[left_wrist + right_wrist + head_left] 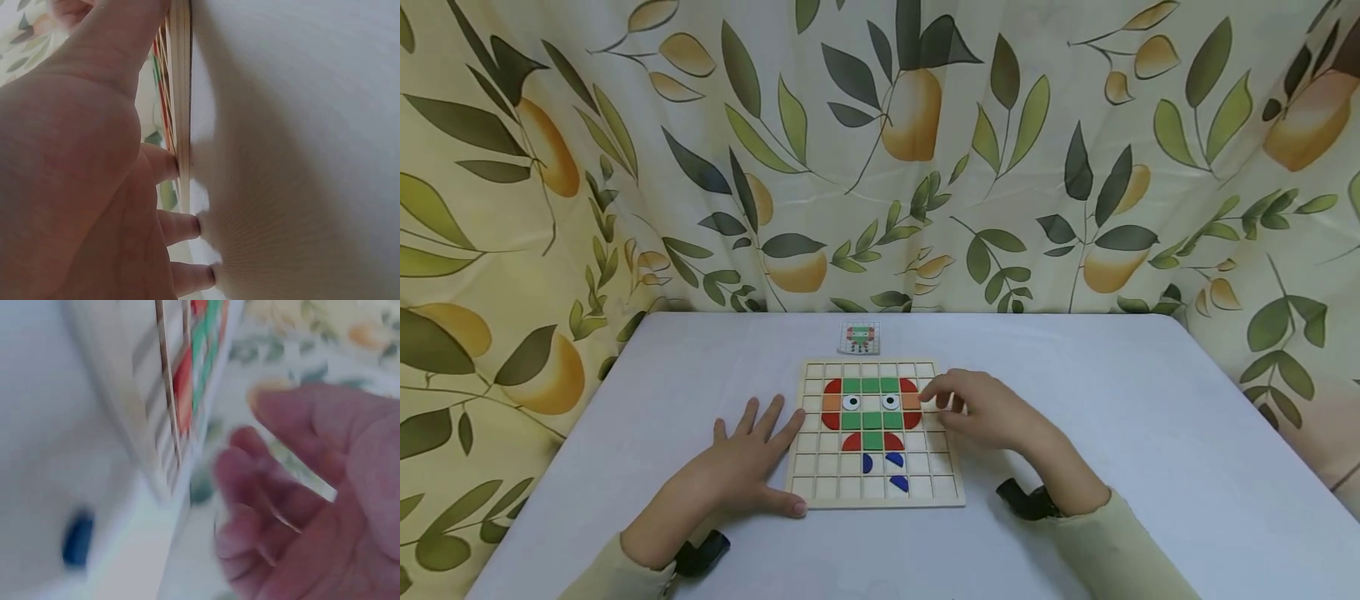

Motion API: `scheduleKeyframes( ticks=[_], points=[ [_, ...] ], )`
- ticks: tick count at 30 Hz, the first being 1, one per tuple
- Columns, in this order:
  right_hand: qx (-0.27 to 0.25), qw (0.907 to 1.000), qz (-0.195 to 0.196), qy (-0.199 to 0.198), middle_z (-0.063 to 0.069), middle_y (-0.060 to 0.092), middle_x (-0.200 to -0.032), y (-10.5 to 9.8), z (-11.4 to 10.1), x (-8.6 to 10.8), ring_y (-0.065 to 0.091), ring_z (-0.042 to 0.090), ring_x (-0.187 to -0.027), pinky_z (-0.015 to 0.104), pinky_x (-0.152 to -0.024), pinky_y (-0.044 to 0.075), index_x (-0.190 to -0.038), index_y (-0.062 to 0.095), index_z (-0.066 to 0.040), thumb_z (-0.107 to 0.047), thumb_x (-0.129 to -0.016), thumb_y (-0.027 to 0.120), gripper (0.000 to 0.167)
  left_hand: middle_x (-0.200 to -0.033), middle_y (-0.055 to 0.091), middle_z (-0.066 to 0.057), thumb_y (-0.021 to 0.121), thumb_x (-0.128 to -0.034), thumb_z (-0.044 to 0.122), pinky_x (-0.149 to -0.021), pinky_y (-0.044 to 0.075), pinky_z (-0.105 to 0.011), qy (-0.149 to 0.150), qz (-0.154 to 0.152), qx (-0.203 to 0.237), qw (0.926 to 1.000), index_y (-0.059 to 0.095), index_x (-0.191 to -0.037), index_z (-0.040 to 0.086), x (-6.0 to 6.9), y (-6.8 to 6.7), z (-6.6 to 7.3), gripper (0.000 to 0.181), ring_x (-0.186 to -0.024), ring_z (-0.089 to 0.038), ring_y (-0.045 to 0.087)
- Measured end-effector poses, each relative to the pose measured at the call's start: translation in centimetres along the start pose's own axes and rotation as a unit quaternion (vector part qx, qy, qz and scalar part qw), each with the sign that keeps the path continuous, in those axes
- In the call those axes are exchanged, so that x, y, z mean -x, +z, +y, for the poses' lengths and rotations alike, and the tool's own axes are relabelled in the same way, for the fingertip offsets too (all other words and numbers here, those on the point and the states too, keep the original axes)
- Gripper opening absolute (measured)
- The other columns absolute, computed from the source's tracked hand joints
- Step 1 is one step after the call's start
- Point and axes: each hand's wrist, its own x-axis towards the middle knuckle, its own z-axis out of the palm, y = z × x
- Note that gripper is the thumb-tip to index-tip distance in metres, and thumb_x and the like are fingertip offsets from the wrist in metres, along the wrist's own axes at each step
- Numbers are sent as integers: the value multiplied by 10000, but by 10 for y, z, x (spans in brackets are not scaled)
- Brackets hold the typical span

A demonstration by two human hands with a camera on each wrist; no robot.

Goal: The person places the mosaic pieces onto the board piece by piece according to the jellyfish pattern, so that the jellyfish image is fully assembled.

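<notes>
A wooden grid board point(825, 487) lies on the table with a figure of red, green and orange pieces and two eye tiles point(890, 402) in its upper and middle squares. Three blue pieces point(898, 482) lie in the lower squares. My left hand point(730, 471) is spread flat at the board's left side, its thumb and index finger touching the edge. Over the right edge hovers my right hand point(988, 408), fingers loosely bent, near an orange piece point(911, 401). In the right wrist view, nothing shows between thumb and fingers.
A small picture card point(859, 337) with a similar figure lies behind the board. A patterned curtain point(880, 208) hangs behind the white table point(715, 358). A blurred dark blue thing point(78, 539) shows beside the board in the right wrist view; its kind is unclear.
</notes>
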Motion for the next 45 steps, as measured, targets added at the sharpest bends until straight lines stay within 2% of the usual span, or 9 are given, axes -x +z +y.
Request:
scheduleKeyframes(
  ticks=[6,10,16,21,29,35,41,45],
  points=[
    [265,9939,-688,820,-28,619,-814,-23,26,11,560,158,-734,318,-653,467,-991,715,-160,-121,-868,736,131,-1669,101,-175,696,-589,852,-1009,85,-844,-24,21,29,10000,244,-1599,208,0,1,1,1280,-1495,-522,39],
    [473,9892,-864,1085,-19,596,-802,-26,32,15,521,165,-780,331,-682,437,-925,700,-180,-136,-817,798,152,-1669,97,-176,695,-594,850,-1011,83,-844,9,16,54,10000,243,-1599,208,-1,0,0,1276,-1495,-523,36],
    [323,9865,-1007,1248,9,582,-788,-23,37,15,517,173,-773,336,-673,426,-909,685,-173,-106,-789,813,188,-1670,98,-173,693,-586,855,-1013,81,-842,-15,2,69,10000,243,-1599,215,-1,0,0,1280,-1494,-524,37],
    [311,9880,-928,1192,8,569,-736,-20,41,13,520,164,-710,325,-642,421,-871,661,-164,-72,-770,798,193,-1670,100,-171,698,-584,852,-1017,83,-839,-37,8,56,10000,246,-1599,216,-1,1,1,1279,-1496,-521,38],
    [319,9920,-849,880,-26,534,-661,-17,46,10,502,136,-655,299,-606,406,-763,631,-174,-21,-774,759,199,-1669,105,-172,698,-590,850,-1015,82,-842,-14,26,61,10000,244,-1599,213,0,0,1,1276,-1497,-518,42],
    [219,9924,-835,877,-21,540,-666,-13,44,8,509,139,-651,303,-608,411,-795,629,-151,-32,-781,768,184,-1669,105,-173,704,-591,844,-1015,77,-842,-13,42,92,9999,250,-1597,211,1,0,1,1272,-1495,-522,42],
    [154,9961,-775,391,-41,514,-665,-11,43,6,494,120,-661,271,-602,396,-819,628,-153,-19,-804,730,169,-1672,95,-167,699,-589,848,-1017,73,-840,-36,12,110,9999,247,-1598,219,1,0,1,1273,-1497,-519,30],
    [52,9967,-779,212,-47,530,-726,-8,39,3,508,133,-726,265,-635,418,-841,618,-169,-20,-840,702,171,-1673,91,-162,693,-585,854,-1019,70,-838,-49,15,101,9999,242,-1599,225,0,1,1,1277,-1499,-514,28]
  ],
)
